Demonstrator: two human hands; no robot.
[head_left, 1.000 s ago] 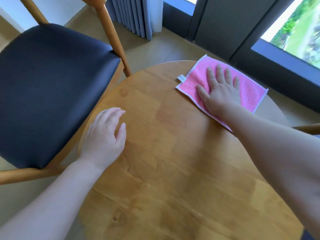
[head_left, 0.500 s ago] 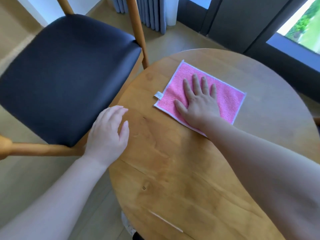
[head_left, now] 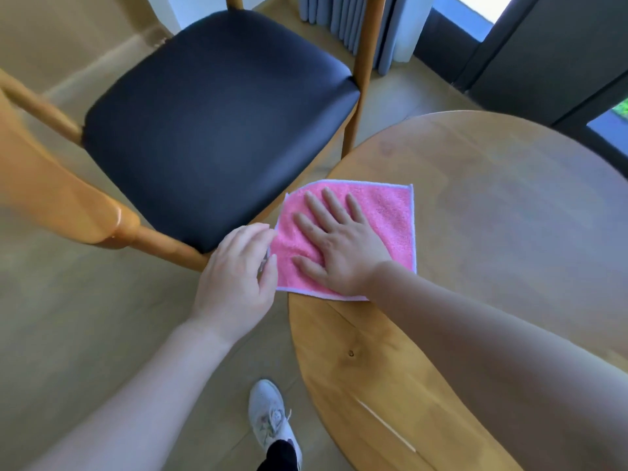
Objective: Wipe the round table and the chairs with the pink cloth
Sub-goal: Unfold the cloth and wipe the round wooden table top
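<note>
R hand (head_left: 343, 253) flat on pink cloth (head_left: 384, 215) at table (head_left: 492, 205) edge; L hand (head_left: 234, 283) beside.

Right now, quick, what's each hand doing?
Left hand: open, holding nothing, at the pink cloth's edge.
Right hand: open, pressing flat on the cloth.

The round table (head_left: 509, 232) is honey-brown wood with visible grain and a knot, its top smooth with a soft satin sheen. The square pink cloth (head_left: 384, 212) looks like fuzzy terry with a pale stitched hem. The chair's dark navy seat pad (head_left: 210, 124) seems smooth, faintly glossy leatherette; its light wooden frame (head_left: 112, 222) is varnished and shiny. The floor (head_left: 85, 317) looks like matt wood-look planks.
</note>
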